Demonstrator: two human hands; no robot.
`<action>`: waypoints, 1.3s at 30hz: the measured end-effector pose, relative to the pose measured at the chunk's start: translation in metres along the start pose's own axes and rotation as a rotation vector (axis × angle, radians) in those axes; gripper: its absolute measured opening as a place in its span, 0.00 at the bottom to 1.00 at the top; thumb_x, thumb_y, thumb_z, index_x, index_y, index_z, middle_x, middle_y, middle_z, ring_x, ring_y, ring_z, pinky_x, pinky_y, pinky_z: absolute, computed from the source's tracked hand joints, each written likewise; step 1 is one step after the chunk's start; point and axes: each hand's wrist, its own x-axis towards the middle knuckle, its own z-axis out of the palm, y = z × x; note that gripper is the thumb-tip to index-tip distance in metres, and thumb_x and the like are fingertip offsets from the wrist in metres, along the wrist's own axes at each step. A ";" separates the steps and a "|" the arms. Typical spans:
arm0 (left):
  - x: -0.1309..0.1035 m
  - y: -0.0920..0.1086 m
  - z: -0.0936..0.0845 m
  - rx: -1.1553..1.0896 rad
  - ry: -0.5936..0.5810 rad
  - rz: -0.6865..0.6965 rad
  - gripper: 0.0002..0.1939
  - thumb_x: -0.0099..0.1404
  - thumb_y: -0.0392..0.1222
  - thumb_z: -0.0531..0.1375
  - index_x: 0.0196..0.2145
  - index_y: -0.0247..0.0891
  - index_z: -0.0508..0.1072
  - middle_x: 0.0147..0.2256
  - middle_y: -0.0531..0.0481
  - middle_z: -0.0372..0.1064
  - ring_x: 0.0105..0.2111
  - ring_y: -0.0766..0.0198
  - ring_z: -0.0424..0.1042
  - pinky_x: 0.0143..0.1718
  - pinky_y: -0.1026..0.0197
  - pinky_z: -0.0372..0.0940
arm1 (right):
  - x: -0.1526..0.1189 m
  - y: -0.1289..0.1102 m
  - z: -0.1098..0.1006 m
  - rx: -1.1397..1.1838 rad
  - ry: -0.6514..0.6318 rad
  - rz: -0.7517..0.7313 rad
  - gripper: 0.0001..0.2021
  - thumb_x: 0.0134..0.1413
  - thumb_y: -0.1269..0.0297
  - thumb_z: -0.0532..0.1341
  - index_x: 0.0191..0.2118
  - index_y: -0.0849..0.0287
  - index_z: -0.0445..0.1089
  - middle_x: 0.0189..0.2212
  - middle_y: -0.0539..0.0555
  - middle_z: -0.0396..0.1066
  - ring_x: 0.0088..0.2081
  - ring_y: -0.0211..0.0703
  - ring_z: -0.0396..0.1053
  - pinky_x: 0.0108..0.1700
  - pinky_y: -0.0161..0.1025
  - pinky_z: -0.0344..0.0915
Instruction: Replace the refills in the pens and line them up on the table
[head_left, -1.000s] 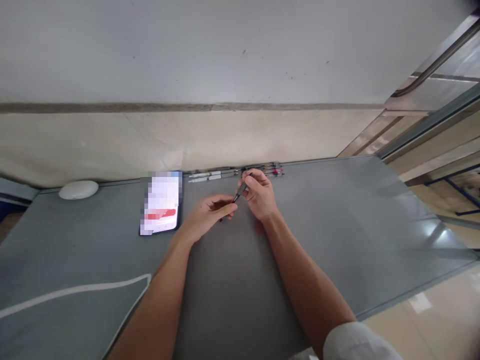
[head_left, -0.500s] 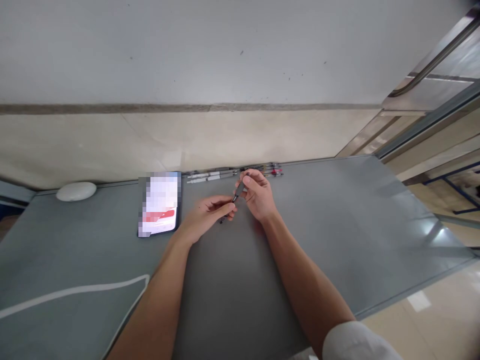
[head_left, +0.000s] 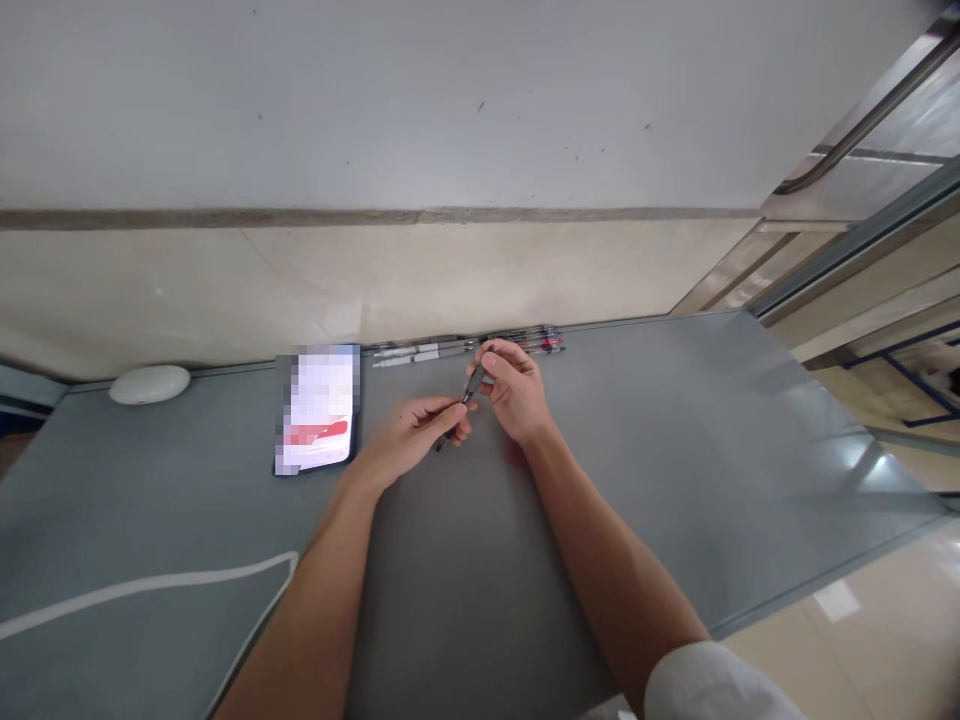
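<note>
A dark pen slants between my two hands over the grey table, its upper end to the right. My left hand pinches its lower part, and a dark tip pokes out below the fingers. Around the upper, thicker grey part, the thumb and fingers of my right hand are closed. Just behind my hands, several pens lie in a row along the wall, some with white barrels, one with a red part at the right end.
A phone with a lit screen lies left of my hands. Farther left sits a white oval object by the wall. A white cable crosses the table's left front. The table meets the wall behind.
Both hands keep their hold on the pen. My left hand and the pen's lower end have shifted very slightly down and left.
</note>
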 end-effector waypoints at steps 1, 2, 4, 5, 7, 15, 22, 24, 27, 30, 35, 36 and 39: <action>0.000 0.000 0.000 -0.007 0.001 -0.004 0.14 0.64 0.49 0.59 0.28 0.36 0.75 0.28 0.51 0.71 0.29 0.66 0.69 0.35 0.63 0.64 | 0.000 0.000 0.000 0.004 -0.005 0.000 0.11 0.40 0.61 0.70 0.32 0.53 0.71 0.29 0.46 0.70 0.31 0.37 0.71 0.30 0.35 0.70; 0.000 -0.001 0.000 -0.011 0.011 -0.005 0.13 0.64 0.49 0.60 0.30 0.36 0.76 0.28 0.50 0.72 0.29 0.66 0.69 0.35 0.62 0.64 | 0.000 0.000 0.000 0.009 -0.004 -0.001 0.11 0.40 0.61 0.71 0.32 0.53 0.71 0.30 0.46 0.70 0.31 0.37 0.71 0.30 0.35 0.70; 0.001 -0.002 -0.001 -0.012 0.039 -0.006 0.11 0.62 0.48 0.62 0.34 0.37 0.77 0.28 0.51 0.72 0.29 0.66 0.70 0.36 0.62 0.65 | 0.001 0.000 0.000 0.020 0.016 -0.014 0.11 0.40 0.61 0.71 0.31 0.53 0.71 0.30 0.46 0.70 0.31 0.36 0.71 0.30 0.34 0.70; 0.001 -0.003 -0.001 -0.008 0.050 -0.006 0.12 0.62 0.48 0.63 0.36 0.37 0.77 0.28 0.51 0.72 0.29 0.66 0.70 0.36 0.62 0.65 | 0.001 0.000 0.001 0.020 0.029 -0.021 0.11 0.39 0.61 0.71 0.31 0.53 0.71 0.30 0.46 0.70 0.31 0.36 0.71 0.30 0.34 0.70; 0.002 -0.004 -0.001 0.010 0.070 -0.007 0.12 0.61 0.48 0.64 0.38 0.37 0.77 0.27 0.52 0.72 0.28 0.66 0.70 0.35 0.62 0.65 | 0.001 0.001 0.001 0.012 0.047 -0.032 0.12 0.39 0.62 0.71 0.31 0.53 0.70 0.31 0.45 0.69 0.31 0.35 0.70 0.31 0.34 0.70; 0.001 -0.005 -0.002 0.005 0.055 -0.023 0.11 0.61 0.49 0.64 0.34 0.37 0.78 0.26 0.52 0.72 0.27 0.66 0.70 0.34 0.62 0.66 | 0.000 0.000 0.001 -0.025 0.044 -0.013 0.10 0.39 0.62 0.71 0.30 0.53 0.71 0.29 0.45 0.69 0.31 0.35 0.68 0.30 0.34 0.70; 0.001 -0.006 -0.001 -0.016 0.079 -0.022 0.15 0.59 0.50 0.65 0.38 0.38 0.78 0.30 0.50 0.75 0.30 0.63 0.73 0.38 0.58 0.68 | 0.002 0.002 -0.001 0.023 0.022 -0.008 0.10 0.41 0.62 0.71 0.32 0.53 0.73 0.30 0.46 0.71 0.30 0.35 0.70 0.31 0.34 0.70; 0.002 -0.006 -0.001 0.013 0.135 -0.009 0.17 0.57 0.50 0.66 0.41 0.38 0.77 0.30 0.50 0.75 0.30 0.62 0.73 0.37 0.58 0.68 | 0.002 0.002 0.000 0.024 0.046 -0.027 0.10 0.40 0.63 0.71 0.31 0.53 0.72 0.31 0.45 0.70 0.31 0.34 0.69 0.31 0.33 0.70; 0.003 -0.007 0.000 0.053 0.182 0.014 0.17 0.56 0.50 0.67 0.39 0.38 0.77 0.29 0.50 0.74 0.27 0.63 0.72 0.34 0.59 0.67 | 0.002 0.002 0.001 -0.025 0.076 -0.036 0.11 0.39 0.62 0.71 0.30 0.53 0.70 0.32 0.46 0.69 0.32 0.34 0.67 0.31 0.33 0.70; 0.003 -0.006 0.000 0.071 0.184 0.019 0.14 0.56 0.49 0.67 0.36 0.38 0.76 0.27 0.52 0.73 0.25 0.65 0.71 0.32 0.61 0.65 | 0.001 0.001 0.002 -0.066 0.086 -0.034 0.10 0.39 0.61 0.71 0.29 0.53 0.70 0.32 0.46 0.69 0.33 0.35 0.67 0.32 0.34 0.71; 0.001 -0.006 -0.005 0.043 0.063 -0.012 0.11 0.60 0.48 0.64 0.34 0.38 0.77 0.27 0.51 0.73 0.28 0.65 0.72 0.36 0.60 0.66 | 0.001 0.002 0.002 -0.028 0.060 -0.017 0.09 0.39 0.63 0.71 0.30 0.54 0.73 0.31 0.46 0.68 0.31 0.34 0.67 0.30 0.33 0.71; 0.000 -0.007 -0.006 0.022 0.028 -0.021 0.11 0.62 0.49 0.63 0.35 0.38 0.77 0.29 0.50 0.74 0.29 0.64 0.72 0.37 0.60 0.66 | 0.001 0.002 0.001 -0.023 0.058 -0.009 0.09 0.39 0.63 0.71 0.31 0.54 0.74 0.31 0.46 0.69 0.31 0.34 0.68 0.30 0.33 0.71; -0.002 -0.007 -0.008 -0.032 -0.069 -0.040 0.13 0.64 0.50 0.61 0.37 0.37 0.77 0.33 0.47 0.75 0.31 0.63 0.73 0.39 0.58 0.67 | 0.001 0.002 0.000 -0.004 0.057 0.007 0.11 0.40 0.62 0.71 0.33 0.54 0.75 0.31 0.47 0.72 0.30 0.36 0.71 0.31 0.34 0.71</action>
